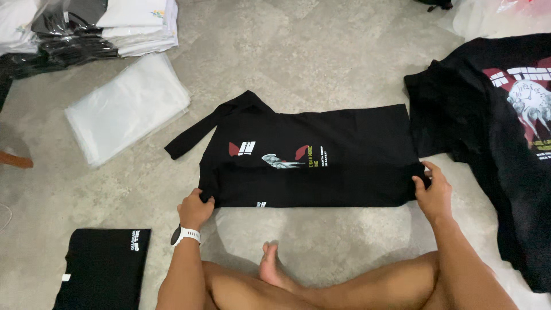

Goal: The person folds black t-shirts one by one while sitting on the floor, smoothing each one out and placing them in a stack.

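As if pinning: hands (fingers curled) on shirt [310,158].

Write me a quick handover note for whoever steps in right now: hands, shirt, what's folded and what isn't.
Left hand: grip on the near left corner of the black t-shirt.
Right hand: grip on its near right corner.
The shirt lies on the concrete floor, near side folded over; the far sleeve sticks out unfolded.
Done: one folded black shirt lies near left.
Left: the spread black printed shirt at right is unfolded. Clear plastic bags lie at far left, beside a stack of packed shirts.
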